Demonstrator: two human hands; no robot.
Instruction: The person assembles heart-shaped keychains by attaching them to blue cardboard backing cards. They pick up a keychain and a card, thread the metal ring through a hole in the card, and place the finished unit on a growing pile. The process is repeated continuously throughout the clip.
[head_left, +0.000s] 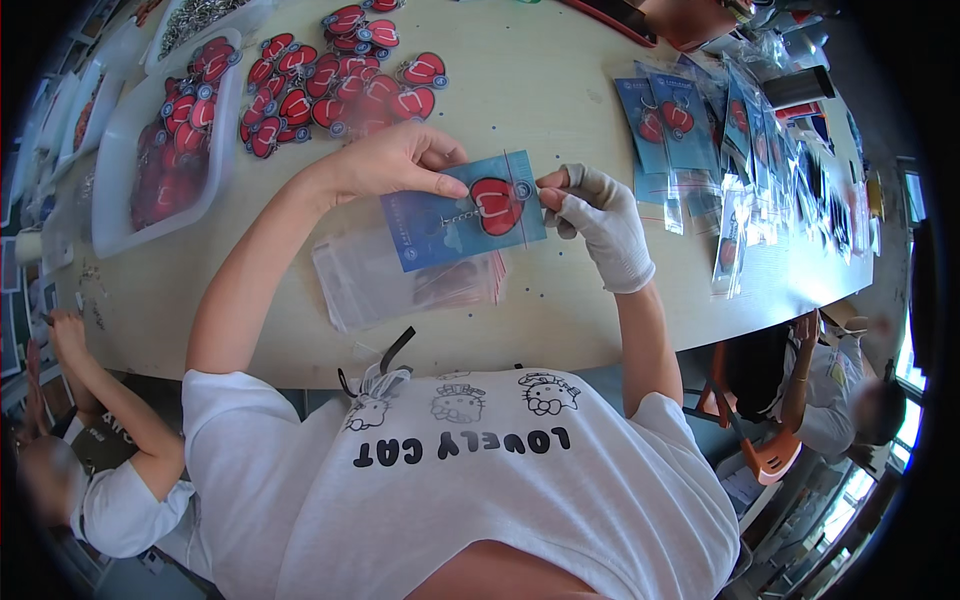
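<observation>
A blue backing card with a red heart-like keychain on it is held above the table, tilted. A thin red line runs across its right end, like the seal of a clear zip bag around it. My left hand is bare and pinches the card's upper edge, thumb on the front. My right hand, in a white glove with bare fingertips, has its thumb and finger closed at the card's right edge. Below the card lies a stack of clear zip bags with red seal lines.
Loose red keychains are heaped at the far left, beside a translucent bin holding more. Several bagged blue cards pile up at the right. A person sits at the lower left, another person at the lower right.
</observation>
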